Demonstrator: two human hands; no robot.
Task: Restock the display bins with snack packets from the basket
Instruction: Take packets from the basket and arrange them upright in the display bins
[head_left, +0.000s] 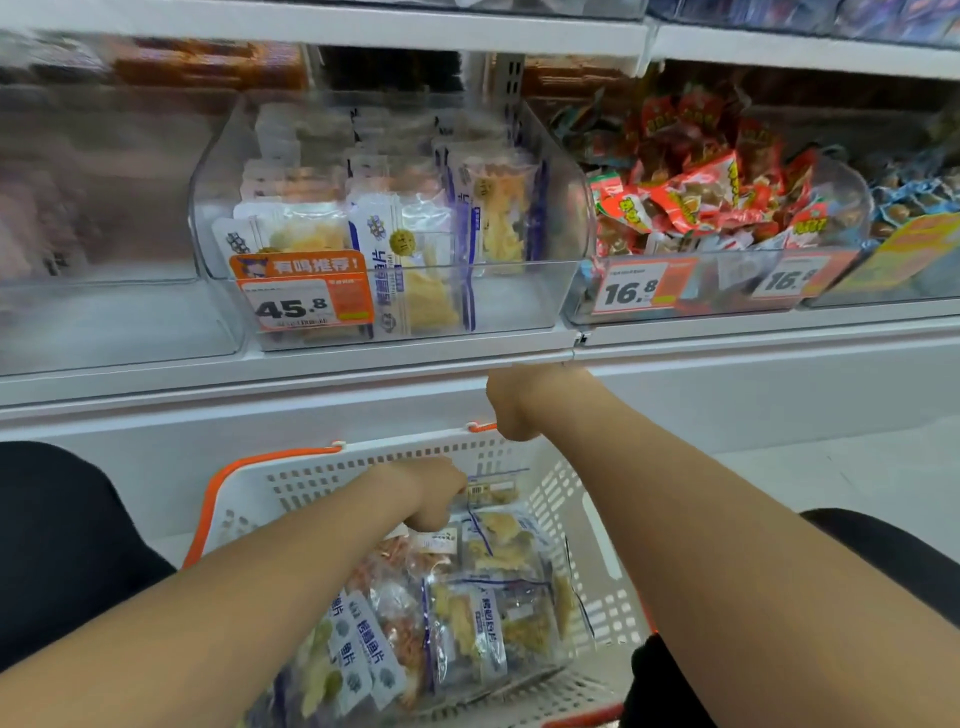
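Left hand (434, 493) is inside the basket (322, 470), at its far wall, with fingers curled on a snack packet (493, 491). The packet is clear film with blue edging, pale yellow pieces inside and the barcode label facing up. It is tilted, upper edge toward the basket's far wall; its long axis is unclear because it is partly hidden. Right hand (511, 402) is above the basket's far rim with its fingers hidden, so its grip cannot be told.

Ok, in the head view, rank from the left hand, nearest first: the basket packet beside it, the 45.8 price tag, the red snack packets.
From the left hand:
1. Basket packet, right beside it.
2. 45.8 price tag, on the clear bin above.
3. Red snack packets, far upper right.
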